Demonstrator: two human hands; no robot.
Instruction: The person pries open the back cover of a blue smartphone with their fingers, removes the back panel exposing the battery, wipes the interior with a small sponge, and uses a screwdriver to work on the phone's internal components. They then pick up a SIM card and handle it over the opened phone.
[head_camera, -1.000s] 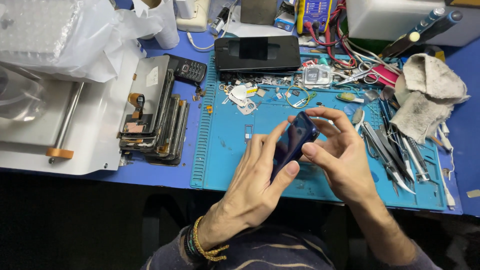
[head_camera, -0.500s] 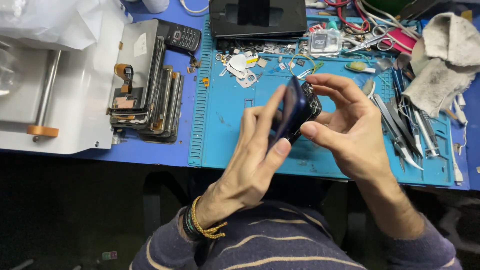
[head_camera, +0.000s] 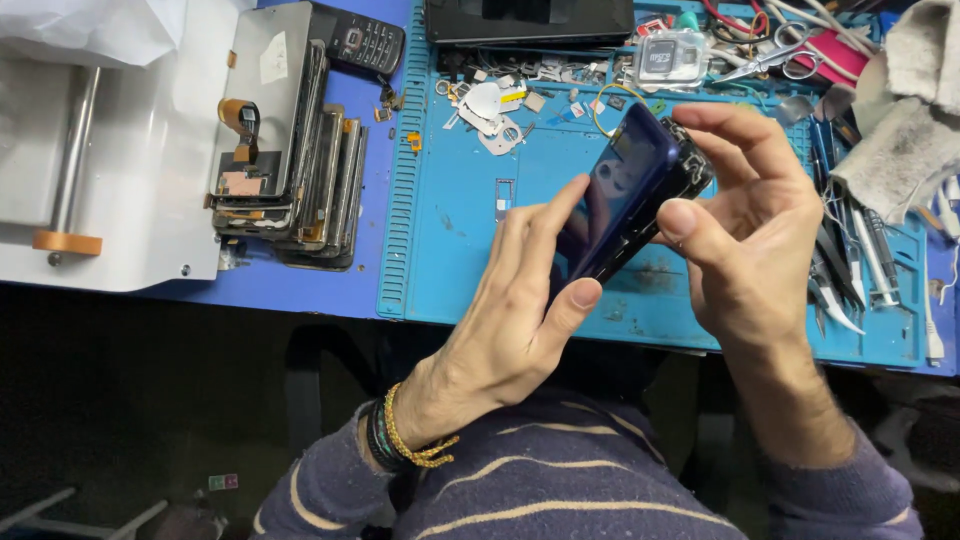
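I hold a dark blue smartphone (head_camera: 625, 190) tilted on edge over the blue work mat (head_camera: 450, 230). My left hand (head_camera: 520, 300) cups its lower end, fingers along the glossy back and thumb on the near edge. My right hand (head_camera: 745, 215) pinches the upper end, thumb on the near side and fingers curled over the open top, where inner parts show. Both wrists rest near the mat's front edge.
A stack of phone screens (head_camera: 290, 150) lies left of the mat, beside a white machine (head_camera: 100, 190). A keypad phone (head_camera: 360, 40), small loose parts (head_camera: 500, 100), a dark device (head_camera: 530, 20), tweezers and tools (head_camera: 850, 270) and a grey rag (head_camera: 900, 130) ring the mat.
The view has closed in on the hands. The smartphone has been lifted slightly and turned more on edge, with my right fingers shifting over its top end.
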